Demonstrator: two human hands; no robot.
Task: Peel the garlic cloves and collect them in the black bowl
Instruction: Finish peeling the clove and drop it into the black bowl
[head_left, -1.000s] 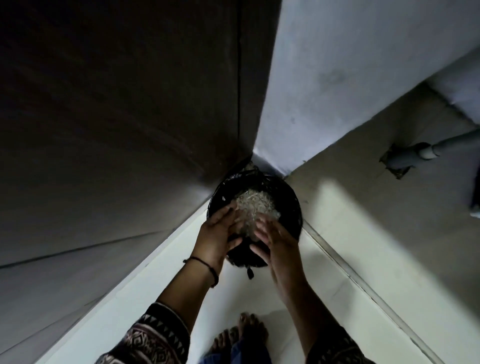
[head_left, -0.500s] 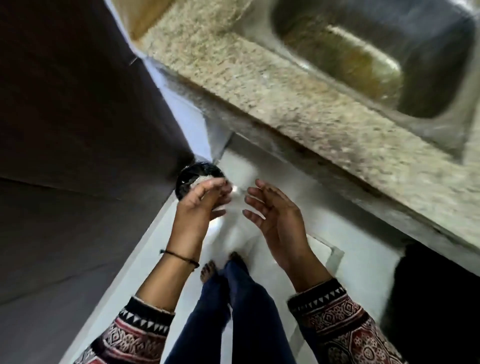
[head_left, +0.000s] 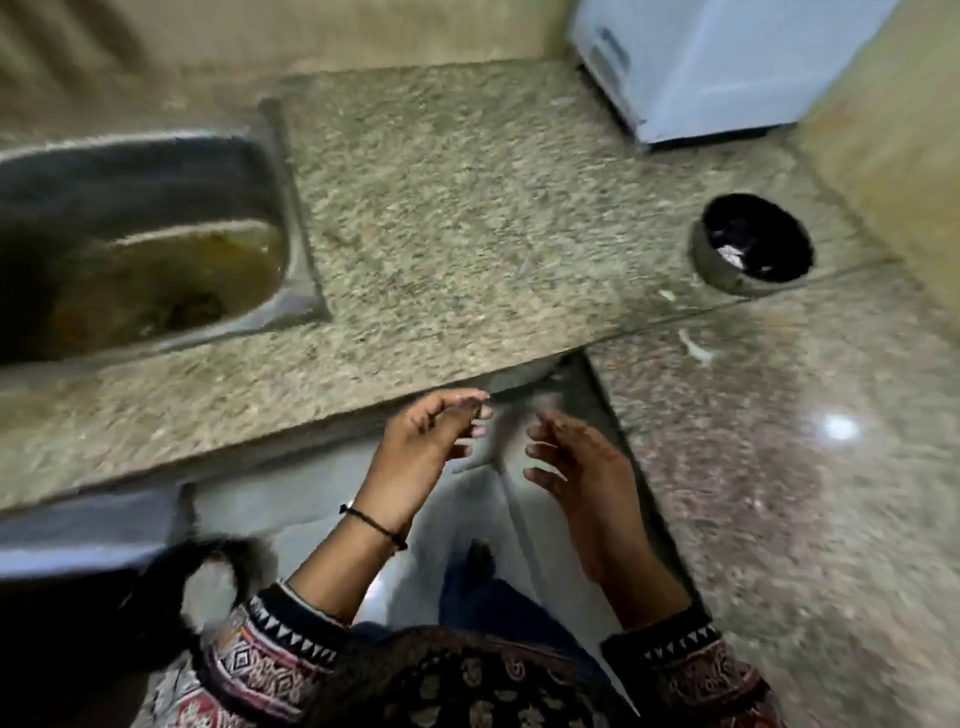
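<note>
Looking down, head view. Both hands hover just in front of the granite counter's (head_left: 467, 218) front edge, palms turned toward each other. The left hand (head_left: 431, 447) and right hand (head_left: 582, 467) each have loosely spread, slightly bent fingers and hold nothing; no clove or peel is visible between them.

The black bowl (head_left: 714, 270) stands upright on the counter, forward and to the right of the hands and well apart from them. The right hand is the nearer of the two, so a reach toward the bowl would likely run forward and rightward across the counter edge. The bowl is round, with a dark interior and a dull grey outer wall. A few pale pieces (head_left: 731, 254) lie against its near inner side; whether they are peeled cloves or skin cannot be told.

Two pale scraps (head_left: 696, 347) lie on the counter just in front of the bowl. A steel sink (head_left: 291, 218) occupies the left, and a white appliance (head_left: 727, 67) the far right corner.
</note>
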